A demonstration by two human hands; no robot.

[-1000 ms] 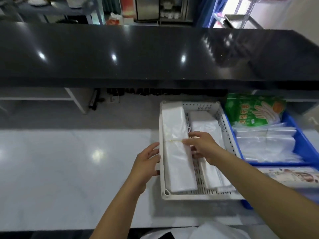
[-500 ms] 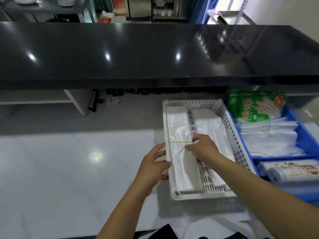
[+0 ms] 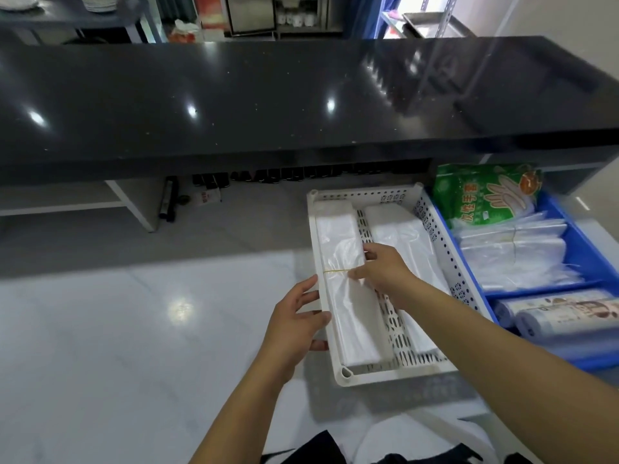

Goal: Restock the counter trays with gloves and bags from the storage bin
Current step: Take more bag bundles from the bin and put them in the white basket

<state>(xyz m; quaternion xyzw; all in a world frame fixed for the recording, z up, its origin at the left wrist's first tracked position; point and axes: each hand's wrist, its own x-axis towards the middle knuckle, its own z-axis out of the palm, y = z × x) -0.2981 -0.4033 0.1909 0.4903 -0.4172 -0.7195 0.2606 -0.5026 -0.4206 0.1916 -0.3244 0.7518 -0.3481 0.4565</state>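
The pale worktop [image 3: 117, 329] carries a white perforated tray [image 3: 435, 236], and touching its right wall is a blue storage bin [image 3: 582, 249]. In the bin a green pack of disposable gloves [image 3: 482, 195] stands at the far end, a heap of clear bags [image 3: 512, 259] lies in the middle, and two printed rolls [image 3: 562, 313] sit in the near compartment.

Two flat bundles of white plastic bags lie lengthwise in the tray. The left bundle [image 3: 348, 309] rests against the tray's left wall, cinched at mid-length by a thin rubber band [image 3: 336, 271]; the right bundle [image 3: 402, 236] lies beside it, partly under the right forearm.

The right hand [image 3: 382, 272] rests on the left bundle's inner edge, fingertips curled against it at the band. The left hand [image 3: 294, 319] lies spread against the outside of the tray's left wall, fingers straight.

The bundle looks light, limp and slick; taken by one end it would likely droop and fan out. The banded middle seems the surest hold, since the band keeps the sheets together there.
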